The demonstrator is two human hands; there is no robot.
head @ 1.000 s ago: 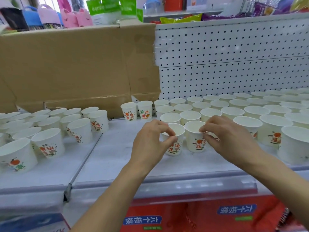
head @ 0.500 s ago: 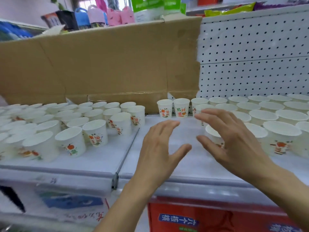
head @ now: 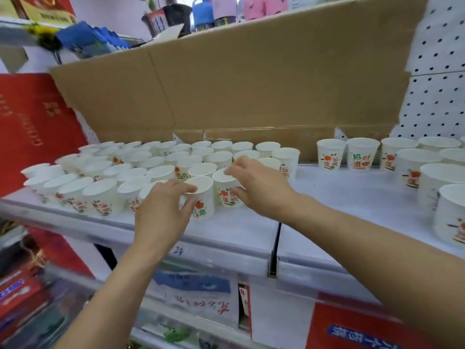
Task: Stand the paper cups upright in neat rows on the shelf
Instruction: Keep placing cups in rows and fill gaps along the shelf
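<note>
As these look light, thin-walled, easily crushed, pinch softly near stiffer rim. Your left hand (head: 161,212) curls round front cup (head: 203,205), between thumb and fingertips. Your right hand (head: 259,190) pinches neighbour cup (head: 225,191). Beyond fingertips, packed rows (head: 161,172) on shelf (head: 327,197).
</note>
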